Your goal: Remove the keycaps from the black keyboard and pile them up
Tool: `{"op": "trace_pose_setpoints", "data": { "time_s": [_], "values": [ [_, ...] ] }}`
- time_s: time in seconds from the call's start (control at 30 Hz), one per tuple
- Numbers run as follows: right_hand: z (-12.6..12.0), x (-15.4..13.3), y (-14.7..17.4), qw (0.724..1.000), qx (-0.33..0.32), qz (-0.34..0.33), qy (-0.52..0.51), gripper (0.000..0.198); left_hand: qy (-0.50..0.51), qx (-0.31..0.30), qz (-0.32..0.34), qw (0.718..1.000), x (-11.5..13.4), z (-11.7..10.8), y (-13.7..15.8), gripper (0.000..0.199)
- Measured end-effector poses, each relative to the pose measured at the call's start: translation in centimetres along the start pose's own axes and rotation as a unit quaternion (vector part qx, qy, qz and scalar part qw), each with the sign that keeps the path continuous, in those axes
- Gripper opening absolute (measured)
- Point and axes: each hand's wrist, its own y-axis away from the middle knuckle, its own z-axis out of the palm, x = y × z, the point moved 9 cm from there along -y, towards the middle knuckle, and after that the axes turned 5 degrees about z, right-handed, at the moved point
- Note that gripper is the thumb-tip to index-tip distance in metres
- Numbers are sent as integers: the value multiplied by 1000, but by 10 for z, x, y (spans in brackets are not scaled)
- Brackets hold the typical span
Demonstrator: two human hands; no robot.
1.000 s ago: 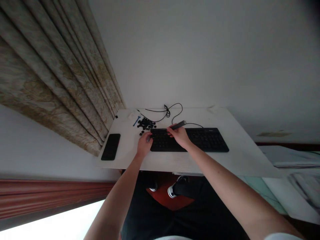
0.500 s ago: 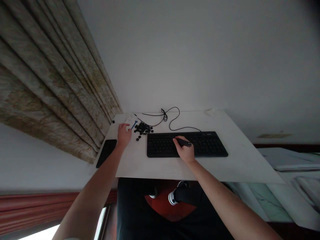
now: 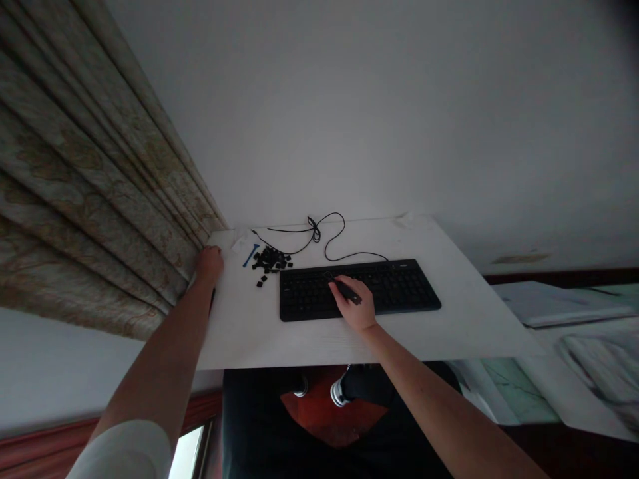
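Note:
My right hand [image 3: 357, 303] grips a black-handled keycap puller [image 3: 348, 291] with thin wire at its tip. It rests over the middle-left of a black keyboard [image 3: 409, 293], with the tip above the upper keys. At the table's far left edge, beside the curtain, my left hand [image 3: 210, 263] has its fingers curled in. What they hold, if anything, is hidden. A heap of loose black keycaps [image 3: 271, 258] lies left of the keyboard, with a couple of strays in front. Close to the heap is a slim blue tool [image 3: 251, 255].
The keyboard's black cable [image 3: 314, 229] loops behind it on the white table [image 3: 319, 342]. A patterned curtain [image 3: 150, 179] hangs along the left edge. A flat black object [image 3: 212, 299] is mostly covered by my left forearm. Papers [image 3: 554, 303] lie on the right.
My left hand has moved left from near the blue tool to the table's left edge, over where a lone keycap lay. My right hand stays on the keyboard with the puller. The view has shifted slightly.

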Motion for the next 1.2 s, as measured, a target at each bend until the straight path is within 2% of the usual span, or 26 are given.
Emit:
{"op": "trace_pose_setpoints", "data": {
  "time_s": [0.17,0.33,0.53,0.7,0.8,0.87,1.03,1.1,1.2],
  "values": [
    [0,-2,-1,1000,-15,9,13,29,-40,12,-15,999,5,-4,13,25],
    [0,-4,0,1000,-11,-2,19,29,-22,-2,-12,1000,18,-3,27,36],
    [0,-4,0,999,-12,-2,34,31,-42,-76,-41,995,27,5,46,18],
    [-2,-8,0,1000,-5,-9,27,32,-22,-71,-69,995,34,0,61,15],
    [-3,-8,0,999,-3,-11,30,31,29,-72,-57,995,48,0,67,15],
    [-3,-7,0,999,4,-12,30,31,104,-66,-42,991,63,2,69,13],
    [-3,-4,0,999,20,-15,26,33,319,-63,-30,945,100,16,78,14],
    [-3,-4,0,999,22,-16,23,33,343,-62,-39,936,108,23,80,15],
    [-3,-5,1,999,24,-19,17,33,311,-20,-46,949,110,26,79,16]
  ]
}}
